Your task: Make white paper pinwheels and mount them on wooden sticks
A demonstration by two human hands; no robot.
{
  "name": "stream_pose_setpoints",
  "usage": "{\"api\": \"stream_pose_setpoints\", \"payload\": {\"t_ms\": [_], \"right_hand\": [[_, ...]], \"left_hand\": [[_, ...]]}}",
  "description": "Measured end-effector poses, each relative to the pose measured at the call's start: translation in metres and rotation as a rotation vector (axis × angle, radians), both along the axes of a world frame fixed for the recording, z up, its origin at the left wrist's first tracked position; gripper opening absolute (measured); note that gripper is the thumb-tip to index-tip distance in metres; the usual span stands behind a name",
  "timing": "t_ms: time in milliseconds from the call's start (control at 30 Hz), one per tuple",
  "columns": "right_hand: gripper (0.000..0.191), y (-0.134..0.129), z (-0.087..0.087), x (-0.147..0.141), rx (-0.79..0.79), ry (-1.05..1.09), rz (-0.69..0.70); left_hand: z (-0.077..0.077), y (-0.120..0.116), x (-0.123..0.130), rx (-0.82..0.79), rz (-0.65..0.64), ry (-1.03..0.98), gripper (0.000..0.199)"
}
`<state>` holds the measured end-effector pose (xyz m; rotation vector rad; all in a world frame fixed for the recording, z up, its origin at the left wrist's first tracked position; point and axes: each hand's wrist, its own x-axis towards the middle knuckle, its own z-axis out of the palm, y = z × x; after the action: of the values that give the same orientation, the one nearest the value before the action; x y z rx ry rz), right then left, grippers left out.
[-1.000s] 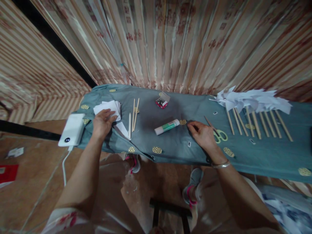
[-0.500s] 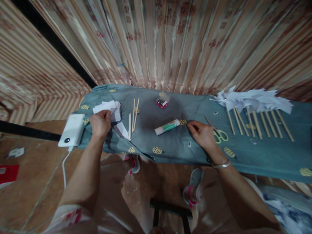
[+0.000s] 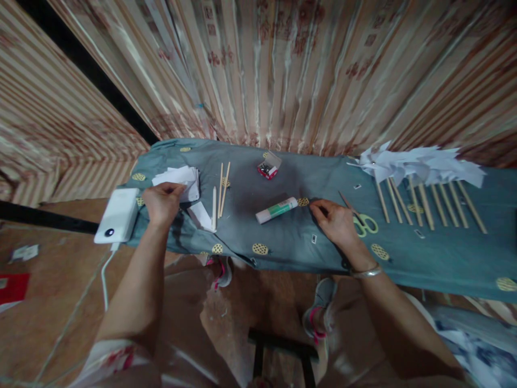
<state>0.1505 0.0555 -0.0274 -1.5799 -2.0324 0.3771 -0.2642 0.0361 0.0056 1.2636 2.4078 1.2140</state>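
My left hand (image 3: pixel 162 202) is at the stack of white paper pieces (image 3: pixel 189 191), its thumb and fingers pinched on a piece at the top. A single folded paper piece (image 3: pixel 200 215) lies just below the stack, beside a white rolled paper stick (image 3: pixel 214 210) and two thin wooden sticks (image 3: pixel 224 188). My right hand (image 3: pixel 333 221) rests on the cloth with fingers curled together; nothing shows in them. To its left lies a glue stick (image 3: pixel 277 210), capped. Green-handled scissors (image 3: pixel 368 225) lie against its right side, partly hidden behind the hand.
A small open red box (image 3: pixel 268 166) of metal pins stands at the back middle. Several white paper pinwheels (image 3: pixel 424 164) on sticks lie in a row at the right. A white power bank (image 3: pixel 118 215) with a cable sits at the left edge of the cloth-covered table (image 3: pixel 291 258).
My left hand has shifted slightly left over the paper stack, and its fingers have turned more to the right. My right hand stays where it was.
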Motion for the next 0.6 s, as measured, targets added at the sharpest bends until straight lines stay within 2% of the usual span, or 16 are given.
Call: {"api": "stream_pose_setpoints", "payload": {"t_ms": [133, 500, 600], "right_hand": [[0.027, 0.0001, 0.0013, -0.0003, -0.006, 0.0, -0.001], [0.026, 0.0008, 0.0026, -0.0011, -0.02, -0.001, 0.004], [0.026, 0.0013, 0.0026, -0.0006, -0.015, -0.009, 0.007]], "left_hand": [[0.0059, -0.0025, 0.0041, 0.002, -0.002, -0.035, 0.011], [0.0025, -0.0009, 0.0, -0.022, -0.01, -0.034, 0.012], [0.0029, -0.0003, -0.0008, 0.032, -0.018, -0.034, 0.013]]}}
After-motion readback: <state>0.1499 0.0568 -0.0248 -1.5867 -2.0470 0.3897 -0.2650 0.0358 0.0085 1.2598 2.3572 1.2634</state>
